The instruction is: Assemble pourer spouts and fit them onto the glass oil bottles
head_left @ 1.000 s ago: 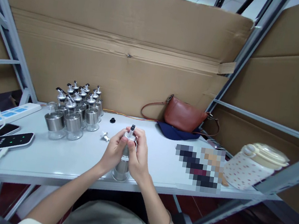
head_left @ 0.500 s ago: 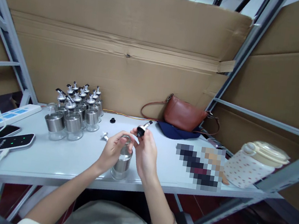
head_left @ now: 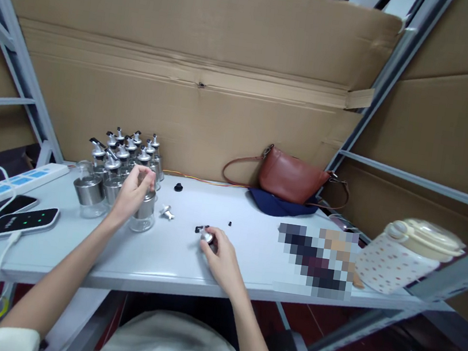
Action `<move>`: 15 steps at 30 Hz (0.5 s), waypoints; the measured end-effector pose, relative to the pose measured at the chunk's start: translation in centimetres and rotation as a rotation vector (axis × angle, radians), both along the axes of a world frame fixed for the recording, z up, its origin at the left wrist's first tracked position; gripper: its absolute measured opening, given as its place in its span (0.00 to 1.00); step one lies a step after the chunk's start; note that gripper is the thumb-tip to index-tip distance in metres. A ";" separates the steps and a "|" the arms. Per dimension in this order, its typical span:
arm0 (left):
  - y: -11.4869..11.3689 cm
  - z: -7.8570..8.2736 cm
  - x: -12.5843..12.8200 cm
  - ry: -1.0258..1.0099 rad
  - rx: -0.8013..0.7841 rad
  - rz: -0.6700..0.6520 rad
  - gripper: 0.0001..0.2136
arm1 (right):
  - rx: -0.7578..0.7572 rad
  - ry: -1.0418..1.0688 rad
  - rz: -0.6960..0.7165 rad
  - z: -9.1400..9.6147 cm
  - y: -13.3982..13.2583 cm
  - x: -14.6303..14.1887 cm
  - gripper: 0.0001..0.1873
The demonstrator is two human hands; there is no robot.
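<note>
My left hand (head_left: 134, 190) is closed around the neck of a glass bottle (head_left: 144, 213) with a steel band, which stands at the front right of a group of similar bottles (head_left: 121, 154) fitted with pour spouts. Low over the table's middle, my right hand (head_left: 219, 253) grips a steel pour spout (head_left: 207, 235) with a black tip, lying sideways. Between the hands lies a loose silver spout piece (head_left: 167, 212). A black stopper (head_left: 178, 187) sits farther back, and a tiny black cap (head_left: 229, 223) rests beyond my right hand.
Left, a power strip (head_left: 10, 187), a phone-like device (head_left: 22, 222) and white cables lie on the table (head_left: 151, 271). At the back right are a brown bag (head_left: 292, 177) and a navy cap (head_left: 277, 205). A spotted container (head_left: 391, 264) stands far right, beside a blurred-out patch (head_left: 313, 262). Cardboard (head_left: 192, 129) walls the back.
My left hand has carried the bottle from the front middle leftward to the group. My right hand has lowered the pour spout to the table. A tiny black cap now shows on the table.
</note>
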State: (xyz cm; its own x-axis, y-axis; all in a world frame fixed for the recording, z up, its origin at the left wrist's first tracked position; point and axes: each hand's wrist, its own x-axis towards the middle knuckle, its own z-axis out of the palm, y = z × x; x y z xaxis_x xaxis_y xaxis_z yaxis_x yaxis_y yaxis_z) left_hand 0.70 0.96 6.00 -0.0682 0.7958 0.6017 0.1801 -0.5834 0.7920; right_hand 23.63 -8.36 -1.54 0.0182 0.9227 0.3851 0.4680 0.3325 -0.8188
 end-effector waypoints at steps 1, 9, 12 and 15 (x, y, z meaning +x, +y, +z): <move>0.5 -0.2 -0.3 0.018 0.003 0.028 0.16 | -0.007 -0.004 0.004 0.1 -0.1 -0.1 0.11; 1.9 -0.9 -0.9 0.198 0.133 0.273 0.10 | -0.087 0.063 0.020 -0.2 -0.1 0.3 0.15; 2.4 -1.0 -1.0 0.367 0.352 0.458 0.08 | -0.097 0.099 0.048 -0.3 -0.1 0.4 0.15; 2.5 -1.1 -0.8 0.489 0.512 0.598 0.08 | -0.104 0.105 0.060 -0.2 -0.2 0.4 0.15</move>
State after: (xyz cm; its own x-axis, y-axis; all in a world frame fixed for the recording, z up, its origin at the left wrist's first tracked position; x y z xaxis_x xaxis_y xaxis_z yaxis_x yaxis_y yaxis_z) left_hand -0.14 3.51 4.93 -0.0278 0.3390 0.9404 0.8099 -0.5437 0.2200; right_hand 24.04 -8.51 -1.77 -0.0029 0.9582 0.2860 0.3597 0.2679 -0.8938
